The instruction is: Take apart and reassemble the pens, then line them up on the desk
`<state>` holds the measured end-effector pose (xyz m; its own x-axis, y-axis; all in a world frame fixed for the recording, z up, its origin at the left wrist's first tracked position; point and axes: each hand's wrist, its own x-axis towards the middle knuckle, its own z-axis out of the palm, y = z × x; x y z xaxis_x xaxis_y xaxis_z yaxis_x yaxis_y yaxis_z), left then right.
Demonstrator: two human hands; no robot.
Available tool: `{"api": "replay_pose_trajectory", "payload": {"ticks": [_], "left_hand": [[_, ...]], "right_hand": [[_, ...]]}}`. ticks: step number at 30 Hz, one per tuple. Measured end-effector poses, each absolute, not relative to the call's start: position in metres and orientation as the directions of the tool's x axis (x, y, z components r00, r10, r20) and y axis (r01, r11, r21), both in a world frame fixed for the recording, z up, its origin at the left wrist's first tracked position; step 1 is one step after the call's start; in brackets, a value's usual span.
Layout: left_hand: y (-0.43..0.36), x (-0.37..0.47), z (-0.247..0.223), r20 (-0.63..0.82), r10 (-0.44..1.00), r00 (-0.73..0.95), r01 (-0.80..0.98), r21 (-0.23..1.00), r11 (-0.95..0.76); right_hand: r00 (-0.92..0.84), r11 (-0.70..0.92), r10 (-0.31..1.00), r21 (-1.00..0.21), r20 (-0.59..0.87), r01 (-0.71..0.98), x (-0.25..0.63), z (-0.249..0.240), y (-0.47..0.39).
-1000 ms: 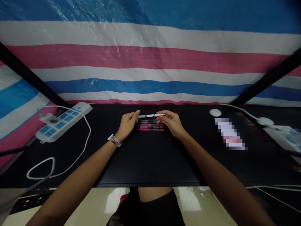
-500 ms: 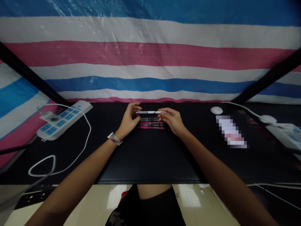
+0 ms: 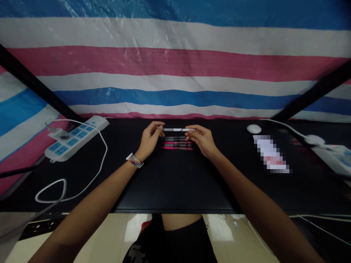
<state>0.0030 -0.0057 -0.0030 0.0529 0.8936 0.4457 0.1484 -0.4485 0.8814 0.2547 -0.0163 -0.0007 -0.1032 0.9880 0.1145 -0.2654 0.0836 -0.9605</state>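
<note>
A white pen [image 3: 178, 129] with a grey section near its left end lies crosswise between my two hands. My left hand [image 3: 151, 137] pinches its left end between thumb and fingers. At the other end, my right hand [image 3: 201, 138] is closed on the pen with the fingertips. Just on the near side, several pens [image 3: 177, 143] in dark and pink colours lie parallel in a stack of rows on the black table [image 3: 175, 182]. The right fingers partly cover the ends of the farther pens. A woven colourful band circles my left wrist.
On the left lies a white power strip [image 3: 76, 138] with a plugged-in adapter and a looping white cable [image 3: 102, 160]. To the right are a white mouse-like object [image 3: 254, 129], a blurred-out rectangle [image 3: 271, 155] and another power strip [image 3: 333, 157]. Striped sheeting [image 3: 175, 65] hangs behind.
My left thumb has moved up from beside the lower pens onto the white pen's left end, closing the grip. The right hand keeps its hold; the camera view has shifted slightly.
</note>
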Motion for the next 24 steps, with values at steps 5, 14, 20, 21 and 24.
{"api": "replay_pose_trajectory", "payload": {"ticks": [5, 14, 20, 21, 24], "left_hand": [[-0.011, 0.003, 0.001, 0.359, 0.928, 0.101, 0.307, 0.876, -0.372], [-0.011, 0.007, 0.001, 0.377, 0.916, 0.134, 0.193, 0.897, -0.397], [-0.009, 0.009, 0.000, 0.344, 0.927, 0.148, 0.007, 0.937, -0.349], [-0.009, 0.009, 0.000, 0.345, 0.927, 0.148, 0.004, 0.937, -0.349], [-0.008, 0.008, 0.001, 0.355, 0.925, 0.135, 0.000, 0.934, -0.358]], "right_hand": [[-0.104, 0.094, 0.987, -0.967, 0.122, -0.237, 0.252, -0.001, -0.018], [-0.113, 0.096, 0.987, -0.980, 0.117, -0.174, 0.257, 0.004, -0.019], [-0.097, 0.081, 0.989, -0.959, 0.111, -0.273, 0.254, 0.006, -0.020], [-0.110, 0.054, 0.990, -0.948, 0.093, -0.313, 0.253, 0.007, -0.020], [-0.221, -0.099, 0.975, -0.894, 0.000, -0.436, 0.252, 0.013, -0.022]]}}
